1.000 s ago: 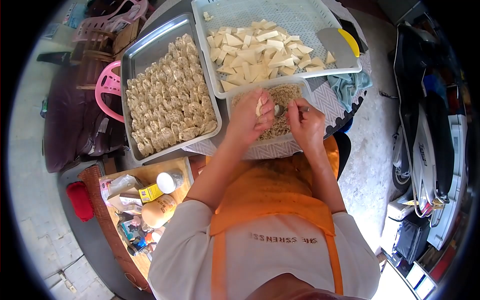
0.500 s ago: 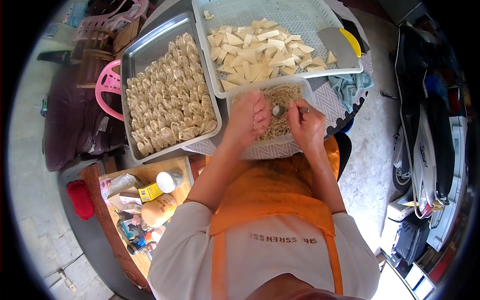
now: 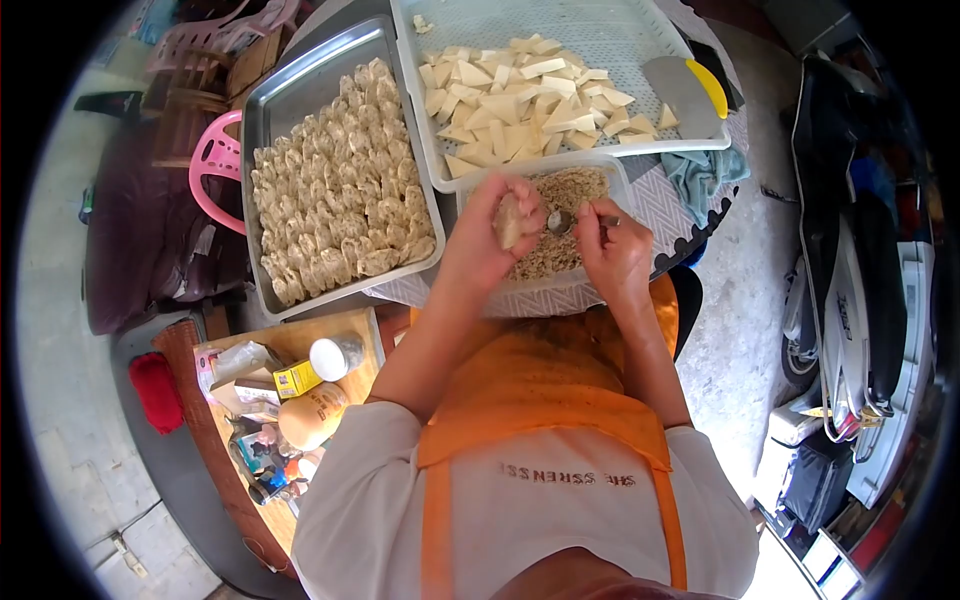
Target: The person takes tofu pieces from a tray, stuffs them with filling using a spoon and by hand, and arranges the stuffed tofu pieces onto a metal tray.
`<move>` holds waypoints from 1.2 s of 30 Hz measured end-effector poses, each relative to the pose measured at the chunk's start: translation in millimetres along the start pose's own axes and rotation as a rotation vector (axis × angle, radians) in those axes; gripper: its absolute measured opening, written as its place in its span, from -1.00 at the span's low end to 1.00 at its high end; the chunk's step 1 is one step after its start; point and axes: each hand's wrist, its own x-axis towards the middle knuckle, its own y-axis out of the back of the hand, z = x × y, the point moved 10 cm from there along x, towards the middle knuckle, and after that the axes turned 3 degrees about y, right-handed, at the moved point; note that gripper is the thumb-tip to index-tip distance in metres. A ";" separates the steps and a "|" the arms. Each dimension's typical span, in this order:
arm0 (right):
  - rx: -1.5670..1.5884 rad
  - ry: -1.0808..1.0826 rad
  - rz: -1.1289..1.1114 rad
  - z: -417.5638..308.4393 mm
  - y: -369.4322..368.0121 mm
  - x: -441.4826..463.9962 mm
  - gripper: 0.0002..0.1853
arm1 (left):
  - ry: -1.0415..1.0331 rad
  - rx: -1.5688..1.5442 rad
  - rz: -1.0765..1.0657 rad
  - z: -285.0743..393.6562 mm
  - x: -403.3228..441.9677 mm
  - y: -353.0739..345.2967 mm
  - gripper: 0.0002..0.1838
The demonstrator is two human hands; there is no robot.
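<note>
My left hand [image 3: 480, 235] is closed around a pale, folded dumpling [image 3: 508, 222], which shows between the curled fingers and the palm. It hovers over the left side of a clear plastic tub [image 3: 622, 185] that holds crumbly brown filling [image 3: 570, 186]. At the tub's right side, my right hand [image 3: 615, 255] pinches the handle of a metal spoon [image 3: 560, 221]. The spoon's bowl points left, just above the filling. Left of my hands, a metal tray [image 3: 290, 95] bears rows of finished dumplings [image 3: 340, 190]. Behind the tub, cut dough wrappers [image 3: 520, 100] lie heaped in a white plastic tray [image 3: 600, 30].
A scraper with a yellow handle [image 3: 707, 88] rests in the white tray's right corner. Beside it hangs a teal cloth [image 3: 700, 180]. A pink chair [image 3: 215, 165] touches the metal tray's left side. A wooden table [image 3: 365, 375] with jars and boxes stands lower left.
My left hand has turned and its fingers have loosened, so the dumpling inside now shows. My right hand with the spoon has barely moved.
</note>
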 end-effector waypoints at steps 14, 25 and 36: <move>-0.038 -0.014 -0.027 4.7 -3.9 -1.5 -0.87 | 0.052 0.123 -0.052 -5.6 -7.2 -7.4 -0.55; 0.117 -0.044 0.084 5.7 9.4 -4.2 -0.85 | 0.006 0.253 0.005 -1.6 -15.5 -12.6 -0.55; 0.670 -0.425 0.087 11.7 11.8 -23.5 -0.76 | -0.270 0.900 0.008 22.5 -18.5 -34.6 -0.69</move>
